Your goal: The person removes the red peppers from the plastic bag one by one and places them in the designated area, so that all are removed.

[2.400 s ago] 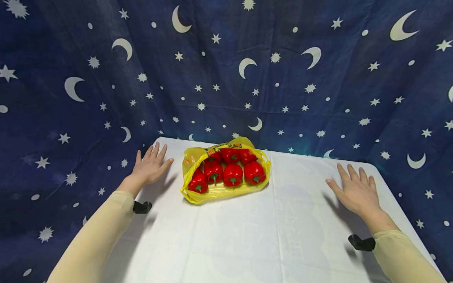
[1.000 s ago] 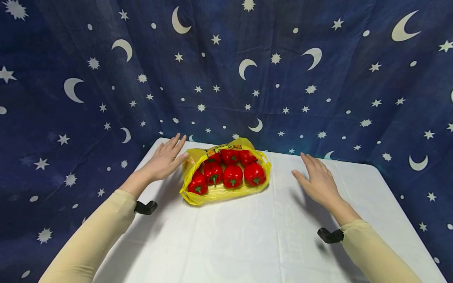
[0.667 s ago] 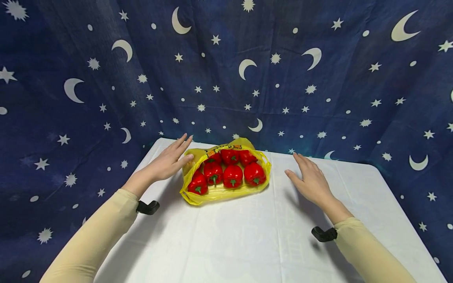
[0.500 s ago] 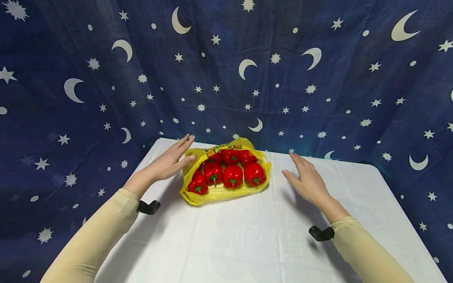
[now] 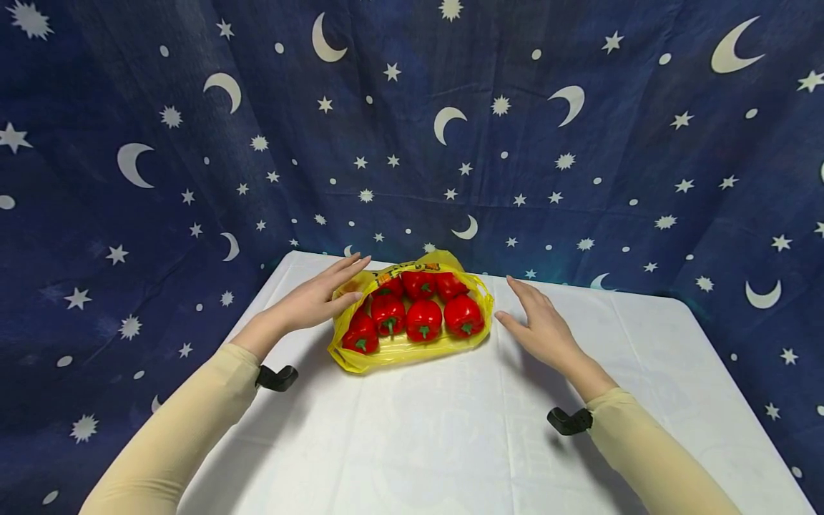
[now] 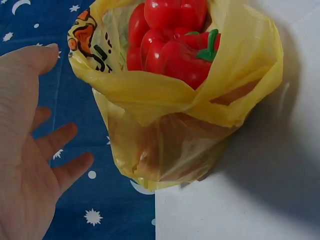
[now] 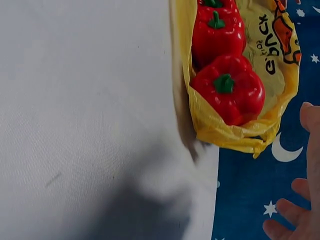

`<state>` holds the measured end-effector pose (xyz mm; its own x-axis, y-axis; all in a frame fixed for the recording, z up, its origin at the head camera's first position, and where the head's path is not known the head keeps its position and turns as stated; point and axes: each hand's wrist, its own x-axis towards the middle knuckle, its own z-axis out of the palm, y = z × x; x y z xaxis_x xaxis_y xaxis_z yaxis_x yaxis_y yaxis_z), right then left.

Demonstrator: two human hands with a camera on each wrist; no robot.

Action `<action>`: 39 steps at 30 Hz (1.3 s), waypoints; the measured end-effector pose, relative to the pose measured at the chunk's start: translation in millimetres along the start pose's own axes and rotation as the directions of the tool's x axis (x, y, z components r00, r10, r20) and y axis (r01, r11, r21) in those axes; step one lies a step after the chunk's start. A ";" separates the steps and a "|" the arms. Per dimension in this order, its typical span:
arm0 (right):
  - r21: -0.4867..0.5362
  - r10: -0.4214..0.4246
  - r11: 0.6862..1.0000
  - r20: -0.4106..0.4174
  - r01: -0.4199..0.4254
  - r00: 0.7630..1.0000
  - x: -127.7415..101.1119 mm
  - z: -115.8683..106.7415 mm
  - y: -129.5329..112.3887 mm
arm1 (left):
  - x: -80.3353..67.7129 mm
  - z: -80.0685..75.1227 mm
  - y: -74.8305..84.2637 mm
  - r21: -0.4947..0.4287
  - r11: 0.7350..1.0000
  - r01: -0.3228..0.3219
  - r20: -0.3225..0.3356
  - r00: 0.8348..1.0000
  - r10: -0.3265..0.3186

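A yellow plastic bag lies open on the white table, with several red bell peppers in it. My left hand is at the bag's left edge with straight fingers, the thumb at the plastic. My right hand hovers just right of the bag, fingers spread, holding nothing. The left wrist view shows the bag, the peppers and my flat left palm beside it. The right wrist view shows the bag, a pepper and my right fingertips.
A dark blue cloth with white stars and moons hangs behind the table and on both sides. Black wrist camera mounts sit on both forearms. Bare white tabletop stretches in front of the bag.
Both hands have moved inward from the table's sides toward the bag. The left hand has reached its left edge and the right hand has come close to its right side.
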<state>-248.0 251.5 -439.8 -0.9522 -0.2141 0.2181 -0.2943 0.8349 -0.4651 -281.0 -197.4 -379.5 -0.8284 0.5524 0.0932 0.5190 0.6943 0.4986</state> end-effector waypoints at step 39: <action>0.069 -0.025 0.997 0.106 0.018 0.994 25.3 35.0 -51.8 | 15.6 6.3 12.0 0.066 0.992 -0.105 0.132 0.987 0.096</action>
<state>-259.8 185.1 -440.2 -0.9479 -0.2874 0.1376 -0.3161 0.7939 -0.5195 -286.4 -177.6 -377.5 -0.7395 0.6727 0.0258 0.6162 0.6610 0.4282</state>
